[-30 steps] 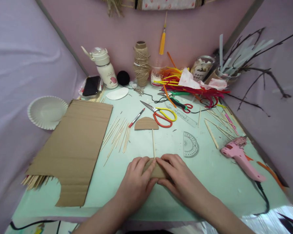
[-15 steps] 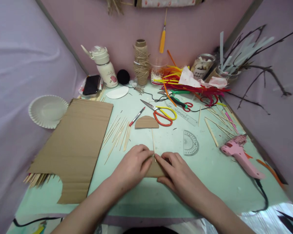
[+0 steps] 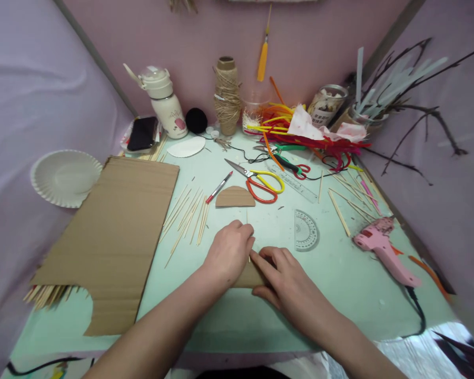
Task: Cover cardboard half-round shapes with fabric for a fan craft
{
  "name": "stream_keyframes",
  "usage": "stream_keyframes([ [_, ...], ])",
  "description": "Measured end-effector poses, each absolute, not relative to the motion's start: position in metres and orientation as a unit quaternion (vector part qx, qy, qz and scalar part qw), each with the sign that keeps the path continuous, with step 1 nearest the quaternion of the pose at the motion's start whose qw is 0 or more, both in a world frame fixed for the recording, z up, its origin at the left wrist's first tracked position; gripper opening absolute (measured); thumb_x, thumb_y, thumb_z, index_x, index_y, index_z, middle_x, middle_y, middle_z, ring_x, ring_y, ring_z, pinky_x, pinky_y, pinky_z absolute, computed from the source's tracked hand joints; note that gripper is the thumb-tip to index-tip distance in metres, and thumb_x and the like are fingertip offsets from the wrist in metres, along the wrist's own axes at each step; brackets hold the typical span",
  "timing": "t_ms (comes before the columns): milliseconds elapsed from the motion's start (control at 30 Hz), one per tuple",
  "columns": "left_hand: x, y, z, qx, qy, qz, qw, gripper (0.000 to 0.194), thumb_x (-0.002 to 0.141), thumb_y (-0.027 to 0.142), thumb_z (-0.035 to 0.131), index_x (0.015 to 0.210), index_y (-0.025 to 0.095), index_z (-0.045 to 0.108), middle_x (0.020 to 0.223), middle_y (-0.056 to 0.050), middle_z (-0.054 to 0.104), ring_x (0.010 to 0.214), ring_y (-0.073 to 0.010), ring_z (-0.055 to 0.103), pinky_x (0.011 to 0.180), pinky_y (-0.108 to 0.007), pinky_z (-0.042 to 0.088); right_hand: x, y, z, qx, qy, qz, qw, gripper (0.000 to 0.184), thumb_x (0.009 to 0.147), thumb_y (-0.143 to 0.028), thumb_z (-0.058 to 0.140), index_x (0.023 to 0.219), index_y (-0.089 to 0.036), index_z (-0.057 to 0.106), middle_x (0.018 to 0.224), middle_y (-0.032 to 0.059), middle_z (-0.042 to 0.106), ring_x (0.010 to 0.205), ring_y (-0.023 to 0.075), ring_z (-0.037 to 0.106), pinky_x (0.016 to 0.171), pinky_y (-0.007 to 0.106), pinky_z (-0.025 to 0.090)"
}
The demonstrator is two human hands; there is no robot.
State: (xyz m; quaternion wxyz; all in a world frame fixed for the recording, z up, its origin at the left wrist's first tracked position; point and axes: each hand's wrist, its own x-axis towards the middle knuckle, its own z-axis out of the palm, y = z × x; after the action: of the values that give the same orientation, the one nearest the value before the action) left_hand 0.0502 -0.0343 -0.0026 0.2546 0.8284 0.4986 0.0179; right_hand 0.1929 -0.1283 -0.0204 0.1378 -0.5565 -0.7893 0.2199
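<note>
A thin wooden stick [image 3: 247,216] lies across a small cardboard piece [image 3: 248,278] near the front of the table. My left hand [image 3: 229,250] is closed in a pinch around the middle of the stick, hiding part of it. From the right, my right hand [image 3: 286,276] presses on the cardboard piece, its index fingertip at the stick and its thumb by the near edge. Both hands cover much of the cardboard. Beyond them lies a half-round cardboard cutout [image 3: 235,197], close to the scissors [image 3: 256,181] with red and yellow handles.
Loose wooden sticks [image 3: 189,213] and a pen [image 3: 219,187] lie left of centre, beside a large cardboard sheet [image 3: 122,221]. To the right are a protractor [image 3: 306,230] and a pink glue gun [image 3: 385,250]. A bottle [image 3: 168,105] and a twine spool [image 3: 226,97] stand at the back.
My left hand has moved up and away along the stick, its fingers now curled more tightly. My right hand stays on the cardboard. The view has tilted slightly.
</note>
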Motion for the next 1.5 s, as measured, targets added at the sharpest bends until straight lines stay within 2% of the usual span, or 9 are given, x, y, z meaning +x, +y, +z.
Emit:
stream_keyframes([
  [167,0.047,-0.035,-0.007,0.812,0.523,0.066,0.250,0.018,0.088,0.016,0.047,0.083,0.019,0.064,0.081,-0.004,0.062,0.078,-0.0203,0.060,0.071,-0.031,0.043,0.200,-0.132,-0.003,-0.556,-0.777,0.250,0.154,0.069,0.077,-0.025,0.079,0.137,-0.015,0.049,0.121,0.0126,0.059,0.109,0.0266,0.055,0.094,0.042,0.052],
  [367,0.034,-0.031,-0.012,0.739,0.514,0.224,0.373,0.021,0.086,0.030,0.051,0.097,0.023,0.067,0.083,-0.001,0.066,0.069,-0.0159,0.062,0.068,-0.029,0.048,0.280,-0.157,0.004,-0.728,-0.644,0.087,0.219,0.032,0.097,-0.037,0.049,0.123,-0.021,0.056,0.120,0.0120,0.061,0.110,0.0259,0.058,0.091,0.042,0.051],
  [467,0.030,-0.033,-0.008,0.711,0.512,0.253,0.409,0.022,0.085,0.036,0.053,0.096,0.024,0.068,0.084,-0.001,0.067,0.068,-0.0158,0.062,0.064,-0.027,0.049,0.330,-0.170,-0.005,-0.832,-0.534,-0.007,0.148,0.034,0.092,-0.042,0.049,0.110,-0.017,0.062,0.110,0.0154,0.063,0.101,0.0320,0.061,0.086,0.048,0.050],
  [567,0.029,-0.035,-0.007,0.704,0.506,0.248,0.432,0.023,0.084,0.039,0.054,0.094,0.024,0.068,0.081,-0.001,0.067,0.066,-0.0160,0.063,0.063,-0.027,0.049,0.357,-0.172,-0.017,-0.881,-0.466,0.018,0.084,0.042,0.087,-0.046,0.052,0.114,-0.015,0.061,0.108,0.0164,0.062,0.101,0.0340,0.060,0.085,0.046,0.048],
  [700,0.028,-0.036,-0.007,0.704,0.500,0.244,0.441,0.024,0.085,0.039,0.053,0.095,0.023,0.068,0.079,-0.002,0.067,0.067,-0.0168,0.063,0.065,-0.029,0.050,0.364,-0.168,-0.024,-0.899,-0.422,0.064,0.096,0.045,0.083,-0.047,0.053,0.116,-0.017,0.060,0.109,0.0146,0.059,0.099,0.0313,0.060,0.082,0.042,0.048],
  [933,0.030,-0.037,0.000,0.696,0.505,0.265,0.436,0.024,0.084,0.040,0.055,0.096,0.023,0.068,0.082,-0.003,0.068,0.068,-0.0176,0.062,0.066,-0.030,0.051,0.342,-0.183,0.010,-0.857,-0.388,0.105,0.324,0.044,0.087,-0.057,0.051,0.109,-0.020,0.060,0.099,0.0108,0.064,0.094,0.0278,0.059,0.082,0.041,0.046],
  [1100,0.029,-0.038,0.001,0.682,0.504,0.274,0.454,0.025,0.083,0.042,0.057,0.095,0.023,0.068,0.080,-0.003,0.069,0.068,-0.0183,0.063,0.066,-0.030,0.051,0.318,-0.172,0.018,-0.700,-0.240,0.344,0.578,0.039,0.085,-0.059,0.054,0.094,-0.021,0.060,0.085,0.0056,0.063,0.069,0.0190,0.058,0.064,0.034,0.050],
  [1333,0.026,-0.037,0.000,0.655,0.500,0.264,0.501,0.029,0.085,0.042,0.056,0.104,0.022,0.064,0.074,-0.001,0.066,0.064,-0.0166,0.061,0.066,-0.029,0.049,0.305,-0.155,0.018,-0.611,-0.173,0.444,0.632,0.034,0.080,-0.053,0.065,0.084,-0.020,0.058,0.066,-0.0024,0.052,0.053,0.0108,0.045,0.050,0.025,0.043],
  [1500,0.027,-0.037,0.003,0.658,0.472,0.283,0.513,0.022,0.090,0.029,0.045,0.095,0.023,0.066,0.073,0.000,0.059,0.065,-0.0150,0.056,0.063,-0.027,0.046,0.289,-0.160,0.016,-0.639,-0.242,0.466,0.562,0.037,0.086,-0.054,0.060,0.076,-0.019,0.053,0.059,-0.0043,0.046,0.050,0.0093,0.038,0.049,0.024,0.034],
])
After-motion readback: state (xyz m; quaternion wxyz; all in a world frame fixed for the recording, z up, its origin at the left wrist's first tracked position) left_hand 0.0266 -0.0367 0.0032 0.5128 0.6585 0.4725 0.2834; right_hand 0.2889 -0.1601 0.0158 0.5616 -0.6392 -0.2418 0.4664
